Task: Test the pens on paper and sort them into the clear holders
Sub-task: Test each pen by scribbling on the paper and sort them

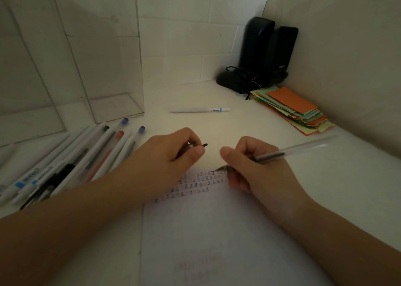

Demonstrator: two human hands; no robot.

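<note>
Right of frame centre: right hand (249, 164) gripping clear pen (290, 150), long axis rising toward right edge, tip down-left on paper (217, 231). Left hand (171, 153) pinching dark cap (202, 145). Clear holders (117, 105) upper left, nearer left hand.

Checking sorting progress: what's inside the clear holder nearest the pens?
The clear holder shows no pens inside; only its bare floor is visible. The pens lie outside, beside it.
</note>
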